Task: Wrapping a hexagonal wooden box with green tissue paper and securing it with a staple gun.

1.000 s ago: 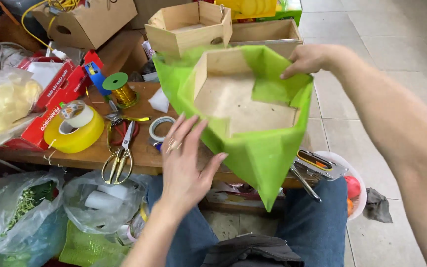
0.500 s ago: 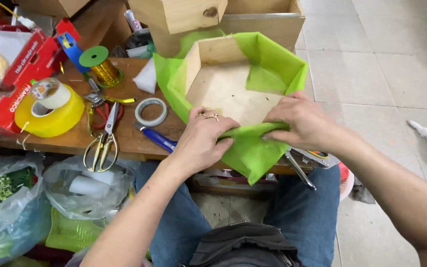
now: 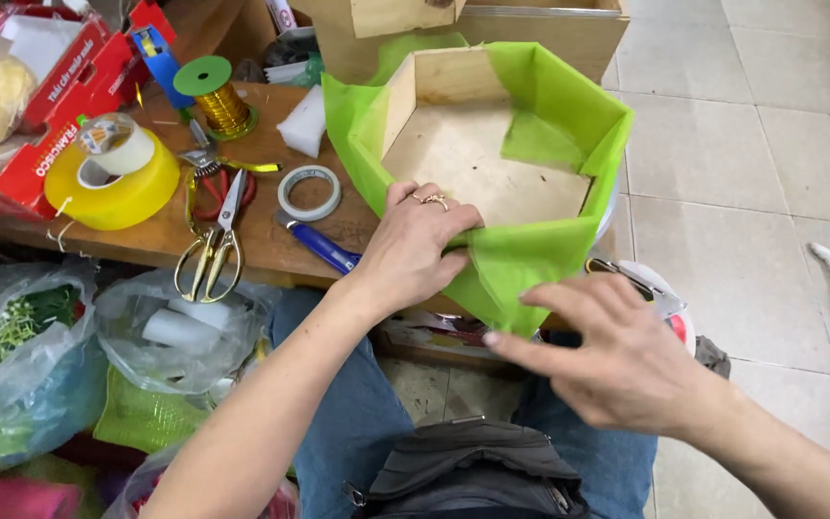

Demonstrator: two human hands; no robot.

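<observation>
A hexagonal wooden box (image 3: 463, 154) stands on the wooden table edge, wrapped in bright green sheet material (image 3: 549, 106) that drapes over its walls. My left hand (image 3: 413, 248) presses the green sheet against the box's near wall, fingers curled over the rim, a ring on one finger. Lower and closer to me, my right hand (image 3: 617, 360) hovers with fingers spread just below the hanging green corner (image 3: 506, 288), and its fingertips are near that corner. It holds nothing.
On the table (image 3: 261, 231) lie gold-handled scissors (image 3: 211, 245), a small tape ring (image 3: 308, 192), a blue-handled tool (image 3: 324, 248), a big yellow tape roll (image 3: 112, 183), a gold ribbon spool (image 3: 215, 96) and a red carton (image 3: 60, 96). Plastic bags (image 3: 175, 327) hang below. More wooden boxes (image 3: 492, 24) stand behind.
Both hands came down to the box's near side. Since half a second ago my right hand has let go of the green sheet and drawn back toward me; the left still presses it.
</observation>
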